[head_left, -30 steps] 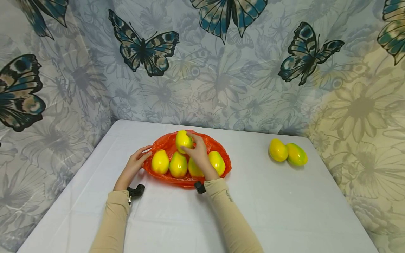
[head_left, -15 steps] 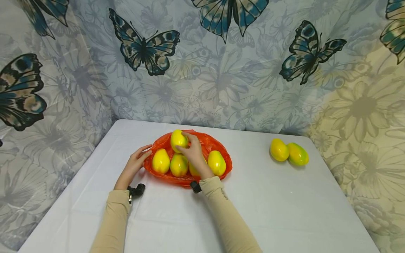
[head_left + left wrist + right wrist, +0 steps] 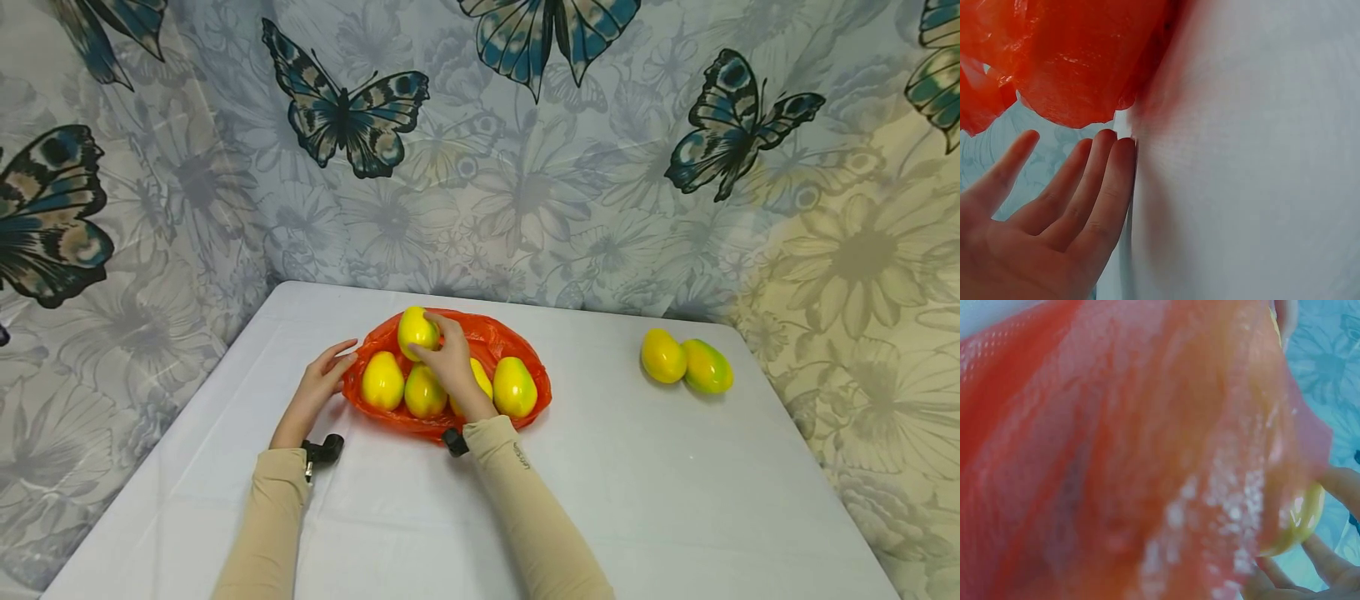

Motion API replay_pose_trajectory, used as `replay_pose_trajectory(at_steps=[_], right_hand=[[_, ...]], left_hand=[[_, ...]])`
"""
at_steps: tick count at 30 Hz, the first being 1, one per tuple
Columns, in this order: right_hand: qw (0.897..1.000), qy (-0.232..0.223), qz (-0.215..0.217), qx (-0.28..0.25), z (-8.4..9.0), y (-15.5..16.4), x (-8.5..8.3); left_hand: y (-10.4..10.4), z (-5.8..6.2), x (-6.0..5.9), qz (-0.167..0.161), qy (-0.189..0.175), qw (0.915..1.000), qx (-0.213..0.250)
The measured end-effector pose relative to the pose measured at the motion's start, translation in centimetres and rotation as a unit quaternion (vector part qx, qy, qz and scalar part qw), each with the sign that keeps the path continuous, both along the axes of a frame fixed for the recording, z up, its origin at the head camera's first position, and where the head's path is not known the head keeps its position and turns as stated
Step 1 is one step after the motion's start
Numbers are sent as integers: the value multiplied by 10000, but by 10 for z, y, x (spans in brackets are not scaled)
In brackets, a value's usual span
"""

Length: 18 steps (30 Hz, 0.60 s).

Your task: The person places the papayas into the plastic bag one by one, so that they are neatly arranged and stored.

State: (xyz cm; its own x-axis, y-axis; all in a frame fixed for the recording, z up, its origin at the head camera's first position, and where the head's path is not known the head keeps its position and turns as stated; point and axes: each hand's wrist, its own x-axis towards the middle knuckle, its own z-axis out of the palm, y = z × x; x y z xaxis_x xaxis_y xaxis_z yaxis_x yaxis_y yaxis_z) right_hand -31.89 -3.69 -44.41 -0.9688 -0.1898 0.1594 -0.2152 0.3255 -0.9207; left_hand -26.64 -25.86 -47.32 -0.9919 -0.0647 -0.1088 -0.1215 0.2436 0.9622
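Note:
An orange plastic bag [image 3: 517,337] lies spread on the white table [image 3: 675,500] with several yellow mangoes on it. My right hand [image 3: 448,360] grips one yellow mango [image 3: 416,330] at the bag's far left part, above the front row of mangoes [image 3: 382,381]. My left hand [image 3: 324,383] lies with straight fingers at the bag's left edge; in the left wrist view its fingers [image 3: 1094,181] rest on the cloth just under the bag [image 3: 1079,56]. The right wrist view is filled by blurred orange bag [image 3: 1116,456] with a mango [image 3: 1300,515] behind it.
Two more mangoes, one yellow [image 3: 662,356] and one yellow-green [image 3: 706,367], lie together at the table's far right. A butterfly-print curtain [image 3: 480,150] hangs behind and to both sides of the table.
My right hand has carried the gripped mango a little leftwards over the bag. The left hand has stayed at the bag's edge.

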Motion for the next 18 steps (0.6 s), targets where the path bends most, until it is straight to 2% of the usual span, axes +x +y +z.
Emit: replay_pose_trajectory(at_steps=[4, 12, 18], right_hand=[[10000, 76, -39, 46, -2, -2, -2], [9999, 68, -71, 93, -6, -9, -5], [9999, -52, 15, 109, -8, -11, -4]], left_hand=[[0, 0, 1, 26, 52, 10000, -5], [-8, -22, -11, 93, 109, 9996, -247], [-8, -21, -10, 68, 95, 9999, -29]])
